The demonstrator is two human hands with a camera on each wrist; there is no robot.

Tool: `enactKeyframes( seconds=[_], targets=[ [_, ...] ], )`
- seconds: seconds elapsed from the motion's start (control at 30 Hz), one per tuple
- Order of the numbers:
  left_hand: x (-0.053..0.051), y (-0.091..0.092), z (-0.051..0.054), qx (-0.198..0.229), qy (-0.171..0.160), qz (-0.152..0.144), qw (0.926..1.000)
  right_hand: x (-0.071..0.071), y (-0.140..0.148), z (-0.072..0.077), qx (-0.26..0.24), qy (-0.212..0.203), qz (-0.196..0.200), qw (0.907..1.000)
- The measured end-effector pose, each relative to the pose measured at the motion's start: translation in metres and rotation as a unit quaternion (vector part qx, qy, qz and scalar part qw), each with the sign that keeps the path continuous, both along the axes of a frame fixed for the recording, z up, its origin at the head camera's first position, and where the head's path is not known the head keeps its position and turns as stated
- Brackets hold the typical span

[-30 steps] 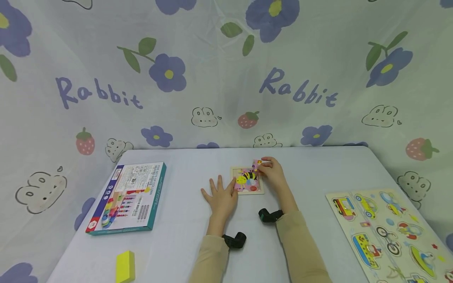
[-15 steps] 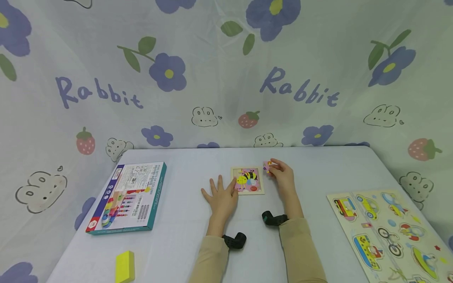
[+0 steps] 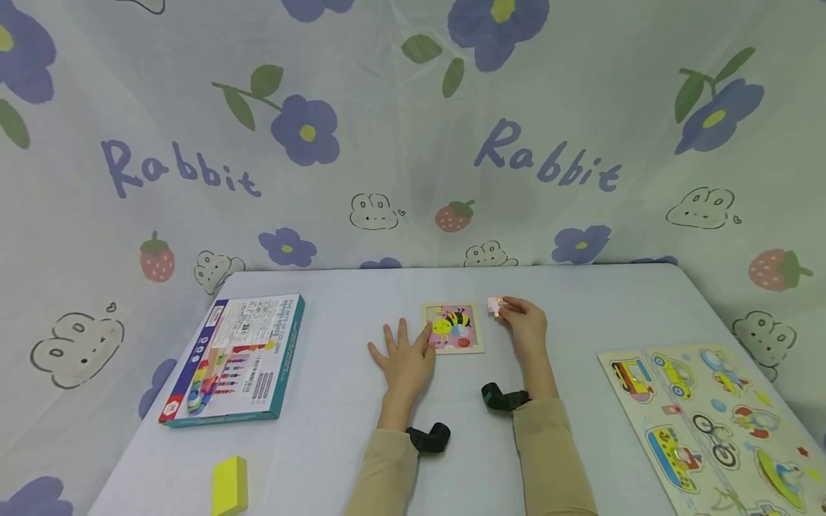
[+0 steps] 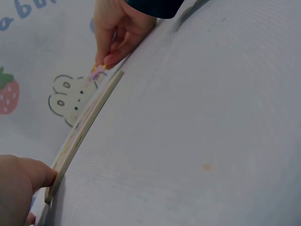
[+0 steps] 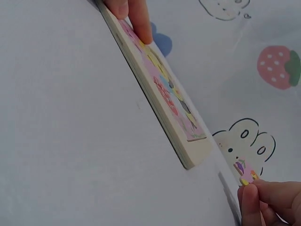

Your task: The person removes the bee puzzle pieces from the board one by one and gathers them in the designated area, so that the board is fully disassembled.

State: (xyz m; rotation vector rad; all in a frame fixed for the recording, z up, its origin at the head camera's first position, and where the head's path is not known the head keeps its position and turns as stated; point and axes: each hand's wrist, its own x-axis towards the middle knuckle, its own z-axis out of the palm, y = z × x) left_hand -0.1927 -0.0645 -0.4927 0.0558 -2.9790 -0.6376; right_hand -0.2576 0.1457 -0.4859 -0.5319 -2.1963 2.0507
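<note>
A small square wooden jigsaw puzzle (image 3: 457, 338) with a bee picture lies on the table, in the middle of the head view. My left hand (image 3: 405, 365) is spread with straight fingers and touches the puzzle's left side. In the left wrist view its thumb (image 4: 40, 175) rests on the tray's edge. Just right of the puzzle, my right hand (image 3: 529, 330) pinches a pink puzzle piece (image 3: 494, 307) between thumb and fingers. The right wrist view shows purple and yellow marks on that piece (image 5: 245, 172), apart from the tray. My left fingers hide part of the puzzle.
On the left lies a flat toy box (image 3: 235, 358) with a teal side. A yellow block (image 3: 229, 486) sits nearer the front. At the right is a wooden vehicle puzzle board (image 3: 703, 408). A patterned curtain (image 3: 413, 143) hangs behind the table.
My right hand has carried the puzzle piece from the puzzle's upper right corner out to the right, and the piece has turned in the fingers. My left hand has stayed put.
</note>
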Motion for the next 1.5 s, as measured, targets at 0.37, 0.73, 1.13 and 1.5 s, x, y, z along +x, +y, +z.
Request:
enactKeyframes(
  seconds=[0.37, 0.73, 1.13, 1.5],
  targets=[
    [-0.001, 0.0, -0.002, -0.003, -0.001, 0.002, 1.0, 0.001, -0.001, -0.003, 0.069, 0.005, -0.014, 0.9975],
    [-0.001, 0.0, -0.003, 0.002, -0.002, 0.001, 1.0, 0.001, -0.001, -0.002, 0.078, 0.008, -0.022, 0.9967],
    [-0.001, 0.001, 0.001, 0.004, -0.009, 0.001, 1.0, 0.002, 0.0, 0.001, 0.052, 0.02, -0.014, 0.9984],
    [0.0, 0.001, -0.001, 0.009, -0.007, 0.002, 0.9999, 0.003, -0.012, 0.005, 0.123, 0.033, 0.01, 0.9918]
  ],
)
